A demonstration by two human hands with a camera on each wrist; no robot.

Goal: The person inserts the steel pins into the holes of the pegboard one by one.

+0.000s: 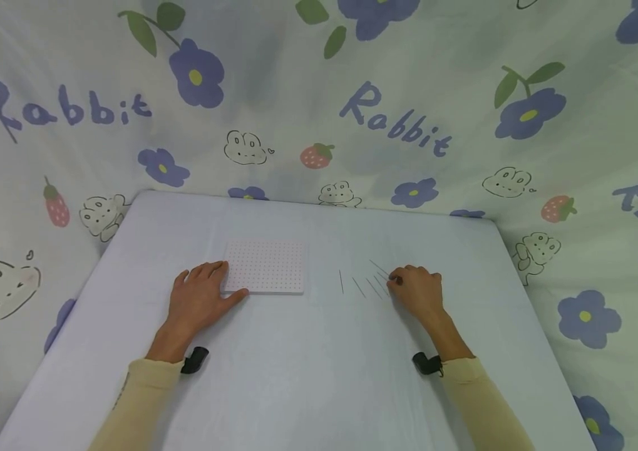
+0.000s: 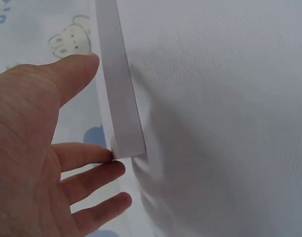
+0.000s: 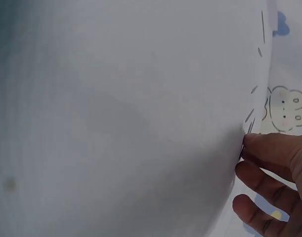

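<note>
A white board [image 1: 265,266] with rows of small holes lies flat on the table. My left hand [image 1: 199,299] is at its near left corner, thumb along the front edge and fingertips by the left side. The left wrist view shows the board's side [image 2: 122,94] with the thumb and a fingertip touching it. To the right lie several thin dark rods [image 1: 359,287], roughly slanted and apart from one another. My right hand [image 1: 421,293] pinches at the right end of this group; in the right wrist view a dark sliver shows between thumb and finger [image 3: 259,178], mostly hidden.
The table [image 1: 319,376] has a white cover. Behind and at both sides hangs a printed cloth [image 1: 273,75] with rabbits, flowers and strawberries. A small dark wrist camera [image 1: 195,360] sits at the left cuff, another camera [image 1: 427,364] at the right.
</note>
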